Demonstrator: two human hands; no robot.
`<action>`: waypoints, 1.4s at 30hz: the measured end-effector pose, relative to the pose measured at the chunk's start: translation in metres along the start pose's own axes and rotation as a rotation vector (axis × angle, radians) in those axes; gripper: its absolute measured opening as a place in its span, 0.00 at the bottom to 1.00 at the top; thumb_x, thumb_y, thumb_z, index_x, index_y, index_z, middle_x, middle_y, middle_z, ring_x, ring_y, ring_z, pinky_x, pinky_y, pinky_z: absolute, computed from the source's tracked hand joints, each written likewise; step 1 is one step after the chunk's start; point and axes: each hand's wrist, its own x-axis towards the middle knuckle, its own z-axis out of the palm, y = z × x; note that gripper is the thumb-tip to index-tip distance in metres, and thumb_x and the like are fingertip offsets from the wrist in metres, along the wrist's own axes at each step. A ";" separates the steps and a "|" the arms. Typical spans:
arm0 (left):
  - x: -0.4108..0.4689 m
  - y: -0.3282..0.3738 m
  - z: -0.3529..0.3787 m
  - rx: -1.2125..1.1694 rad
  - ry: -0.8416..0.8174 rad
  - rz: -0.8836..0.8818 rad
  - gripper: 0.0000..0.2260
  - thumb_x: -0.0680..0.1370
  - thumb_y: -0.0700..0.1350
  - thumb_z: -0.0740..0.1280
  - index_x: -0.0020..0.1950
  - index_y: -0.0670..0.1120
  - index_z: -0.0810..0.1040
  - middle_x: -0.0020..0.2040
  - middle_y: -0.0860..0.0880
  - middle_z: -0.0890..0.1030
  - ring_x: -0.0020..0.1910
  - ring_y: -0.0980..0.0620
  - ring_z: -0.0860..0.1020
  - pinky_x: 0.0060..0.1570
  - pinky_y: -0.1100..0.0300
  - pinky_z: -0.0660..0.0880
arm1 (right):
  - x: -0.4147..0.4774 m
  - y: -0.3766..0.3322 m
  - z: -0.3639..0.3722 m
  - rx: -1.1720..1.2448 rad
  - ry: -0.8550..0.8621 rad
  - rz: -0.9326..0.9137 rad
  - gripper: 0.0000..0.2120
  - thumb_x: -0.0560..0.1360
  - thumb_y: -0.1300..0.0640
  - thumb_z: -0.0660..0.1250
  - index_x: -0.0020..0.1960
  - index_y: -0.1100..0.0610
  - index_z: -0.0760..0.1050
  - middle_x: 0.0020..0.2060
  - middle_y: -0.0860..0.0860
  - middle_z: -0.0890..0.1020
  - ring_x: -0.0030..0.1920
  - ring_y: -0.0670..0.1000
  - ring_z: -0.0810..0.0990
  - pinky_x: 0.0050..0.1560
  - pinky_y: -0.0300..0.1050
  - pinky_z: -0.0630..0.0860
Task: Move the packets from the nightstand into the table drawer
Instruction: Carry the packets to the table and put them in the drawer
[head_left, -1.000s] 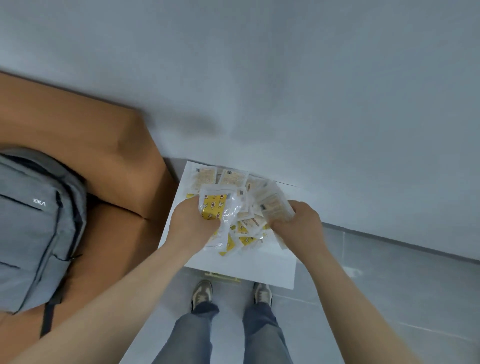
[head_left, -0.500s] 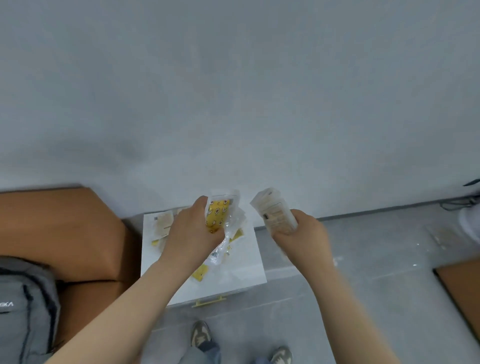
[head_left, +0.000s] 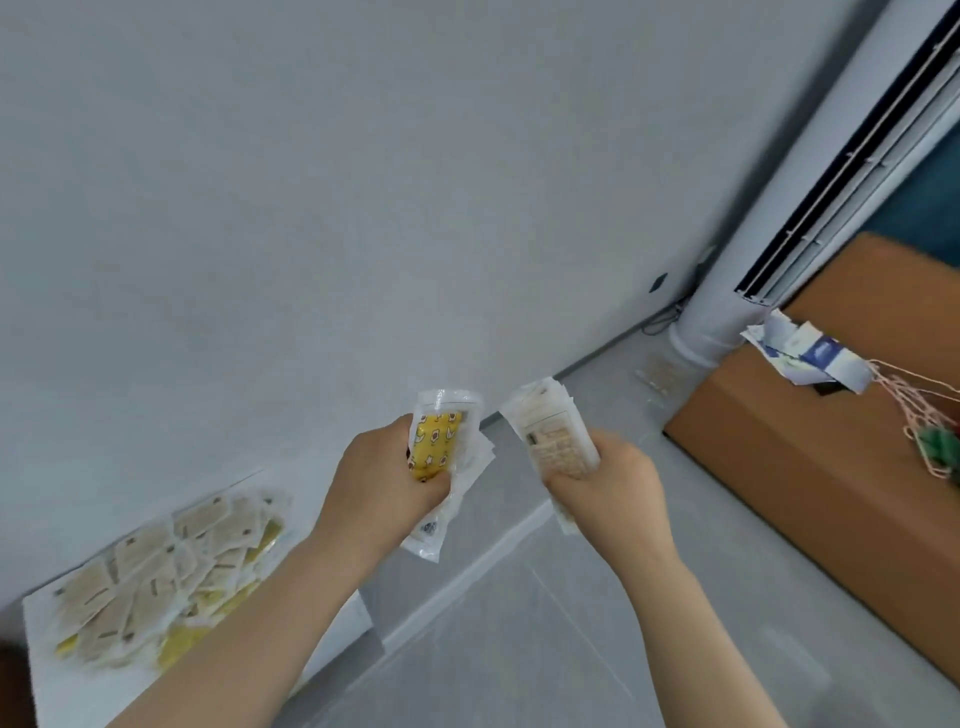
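My left hand (head_left: 382, 491) grips a bunch of clear packets with a yellow patterned one (head_left: 435, 441) on top, held upright in the air. My right hand (head_left: 610, 491) holds a stack of beige packets (head_left: 550, 434), also upright, a short gap to the right. Both bundles hang over the grey floor, away from the white nightstand (head_left: 57, 691) at the lower left. On its top lies a heap of several more beige and yellow packets (head_left: 166, 577). No table drawer is in view.
A grey wall (head_left: 363, 208) fills the upper view. A large brown cardboard box (head_left: 810, 467) stands at the right with papers (head_left: 805, 356) and coloured string on it. Behind it a white standing air-conditioner unit (head_left: 748, 270). Grey floor (head_left: 519, 623) lies between.
Both hands have lifted their packets off the nightstand. The view has swung right: the nightstand slid to the lower left, the backpack and brown furniture left the frame, the cardboard box came in.
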 end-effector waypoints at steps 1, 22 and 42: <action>0.001 0.018 0.017 -0.001 -0.031 0.029 0.09 0.68 0.44 0.69 0.34 0.50 0.70 0.28 0.53 0.75 0.28 0.55 0.74 0.27 0.63 0.68 | -0.001 0.015 -0.021 -0.012 0.031 0.014 0.08 0.68 0.57 0.68 0.34 0.55 0.69 0.26 0.51 0.74 0.27 0.51 0.70 0.27 0.44 0.65; 0.090 0.275 0.273 -0.038 -0.559 0.433 0.04 0.69 0.42 0.69 0.37 0.50 0.76 0.33 0.52 0.80 0.34 0.53 0.79 0.33 0.57 0.75 | 0.011 0.225 -0.256 -0.036 0.549 0.528 0.06 0.67 0.53 0.67 0.37 0.55 0.73 0.31 0.51 0.79 0.34 0.54 0.78 0.33 0.52 0.76; 0.099 0.485 0.519 -0.050 -0.967 0.827 0.10 0.67 0.42 0.71 0.42 0.56 0.75 0.34 0.58 0.80 0.35 0.60 0.78 0.30 0.67 0.71 | 0.012 0.397 -0.406 0.012 0.904 0.863 0.08 0.68 0.50 0.72 0.46 0.48 0.78 0.37 0.41 0.81 0.39 0.45 0.80 0.41 0.49 0.81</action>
